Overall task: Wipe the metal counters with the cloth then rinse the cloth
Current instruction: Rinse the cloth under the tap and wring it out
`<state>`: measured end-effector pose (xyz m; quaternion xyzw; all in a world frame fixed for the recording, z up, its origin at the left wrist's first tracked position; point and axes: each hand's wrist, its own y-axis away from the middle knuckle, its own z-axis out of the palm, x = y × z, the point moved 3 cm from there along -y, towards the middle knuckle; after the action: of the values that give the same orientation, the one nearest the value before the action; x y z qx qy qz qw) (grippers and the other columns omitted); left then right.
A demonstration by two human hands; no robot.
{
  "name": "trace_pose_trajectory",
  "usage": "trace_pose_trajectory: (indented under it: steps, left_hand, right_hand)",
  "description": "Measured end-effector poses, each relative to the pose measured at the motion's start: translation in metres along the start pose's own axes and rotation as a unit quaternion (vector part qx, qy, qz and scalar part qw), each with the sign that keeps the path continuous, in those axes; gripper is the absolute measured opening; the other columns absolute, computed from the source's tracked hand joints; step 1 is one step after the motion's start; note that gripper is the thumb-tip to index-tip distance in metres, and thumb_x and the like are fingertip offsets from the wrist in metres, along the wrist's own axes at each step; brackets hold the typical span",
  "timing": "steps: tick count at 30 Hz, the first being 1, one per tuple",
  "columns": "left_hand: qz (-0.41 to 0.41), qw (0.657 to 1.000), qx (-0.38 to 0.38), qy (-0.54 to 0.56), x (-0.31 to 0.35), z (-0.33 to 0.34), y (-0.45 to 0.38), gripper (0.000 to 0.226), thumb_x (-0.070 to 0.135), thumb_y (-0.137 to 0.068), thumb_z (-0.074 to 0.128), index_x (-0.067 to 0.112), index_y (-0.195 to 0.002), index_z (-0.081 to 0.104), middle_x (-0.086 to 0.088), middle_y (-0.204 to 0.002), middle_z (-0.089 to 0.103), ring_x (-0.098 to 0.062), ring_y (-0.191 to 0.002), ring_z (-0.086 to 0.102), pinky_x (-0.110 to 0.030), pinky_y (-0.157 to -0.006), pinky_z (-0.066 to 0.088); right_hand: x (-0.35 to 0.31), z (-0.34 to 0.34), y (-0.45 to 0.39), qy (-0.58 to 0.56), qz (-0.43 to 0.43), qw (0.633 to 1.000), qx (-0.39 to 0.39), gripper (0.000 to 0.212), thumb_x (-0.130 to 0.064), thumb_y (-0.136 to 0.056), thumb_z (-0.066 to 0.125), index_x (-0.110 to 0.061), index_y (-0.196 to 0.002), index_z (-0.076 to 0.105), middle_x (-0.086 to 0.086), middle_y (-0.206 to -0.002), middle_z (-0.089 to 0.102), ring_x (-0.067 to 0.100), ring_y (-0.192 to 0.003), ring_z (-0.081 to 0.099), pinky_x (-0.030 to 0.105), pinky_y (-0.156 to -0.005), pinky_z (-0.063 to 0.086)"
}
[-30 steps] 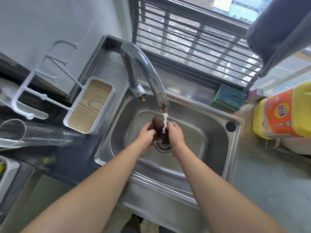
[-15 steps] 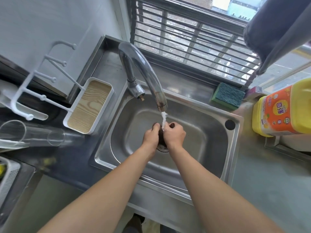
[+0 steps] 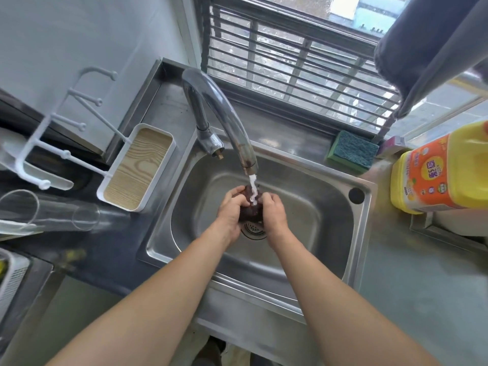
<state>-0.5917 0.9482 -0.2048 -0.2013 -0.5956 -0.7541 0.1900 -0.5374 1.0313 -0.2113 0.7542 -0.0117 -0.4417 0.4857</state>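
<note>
1. Head view, looking down: a metal table (image 3: 422,286) runs across the scene, grey and bare at the right, darker at the left.
2. Set into the table is a stainless steel sink (image 3: 303,228) with a round drain strainer (image 3: 254,229) at the bottom of its basin and a dark round hole at its back right corner.
3. Behind the sink, a barred window (image 3: 290,62) spans the back wall, and a dark grey cloth hangs at the upper right corner.
4. A curved chrome faucet (image 3: 219,107) rises from the sink's back left edge and arches over the basin; a white stream of water (image 3: 253,187) falls from its spout.
5. A yellow detergent jug (image 3: 443,170) with an orange label stands on the table right of the sink.
6. A white drying rack (image 3: 66,122) with a wood-patterned tray stands left of the sink, and a clear glass (image 3: 47,212) lies on its side in front of it.
7. A green scouring sponge (image 3: 352,150) rests on the ledge behind the sink, just below the window.
8. Both hands are curled closed around a dark brown cloth (image 3: 249,210), the left hand (image 3: 229,212) and right hand (image 3: 273,213) pressing it between them.
9. The cloth sits bunched directly under the stream, above the drain strainer, with water striking its top.
</note>
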Motion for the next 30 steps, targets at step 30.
trace_pose_trajectory:
  steps: [30]
  left_hand:
    - [0.066,0.973,-0.05,-0.214,-0.011,-0.011,-0.004,0.021,0.024,-0.104,0.044,0.023,-0.092,0.061,-0.003,-0.087,0.064,-0.021,-0.081,0.058,-0.036,-0.073,0.051]
  right_hand:
    - [-0.013,0.007,0.001,0.083,0.026,0.989,0.116,0.034,-0.043,-0.093,0.048,-0.015,-0.09,0.067,0.017,-0.106,0.071,0.037,-0.104,0.061,0.034,-0.087,0.047]
